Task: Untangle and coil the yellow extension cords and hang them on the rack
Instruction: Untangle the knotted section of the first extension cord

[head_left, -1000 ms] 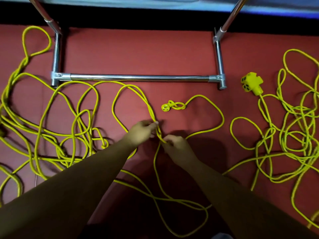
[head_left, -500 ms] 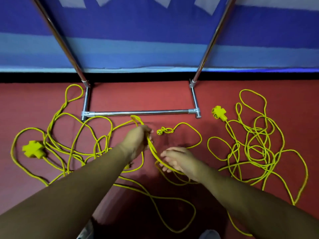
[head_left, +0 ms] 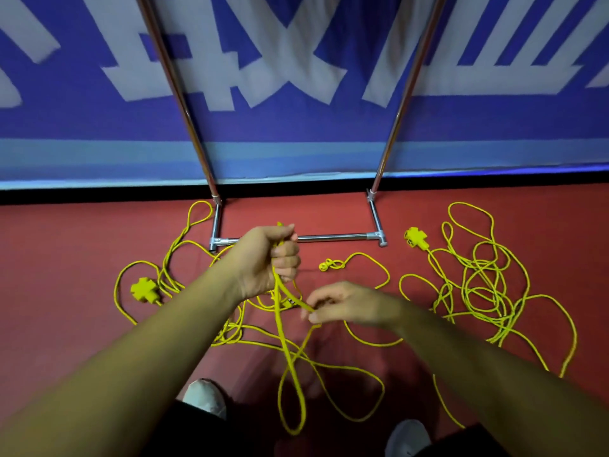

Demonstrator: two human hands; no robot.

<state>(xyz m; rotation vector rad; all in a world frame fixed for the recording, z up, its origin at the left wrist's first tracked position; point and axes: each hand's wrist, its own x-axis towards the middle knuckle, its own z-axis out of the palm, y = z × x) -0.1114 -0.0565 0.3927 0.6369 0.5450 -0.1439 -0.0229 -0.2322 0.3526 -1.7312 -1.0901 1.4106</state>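
Gripping a doubled strand of the near yellow cord (head_left: 280, 311) in our fisted left hand (head_left: 267, 258), we pinch the same cord with our right hand (head_left: 342, 306). Its loops sprawl on the floor left of centre, near the rack (head_left: 333, 238). Pulling upward could cinch crossings below into knots.

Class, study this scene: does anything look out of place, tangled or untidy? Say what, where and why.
Yes. Two yellow cords sprawl in overlapping loops on the red floor: one heap right of the rack, by a multi-outlet socket, another on the left. Nothing is seen hanging on the rack; the left hand grips only a few strands.
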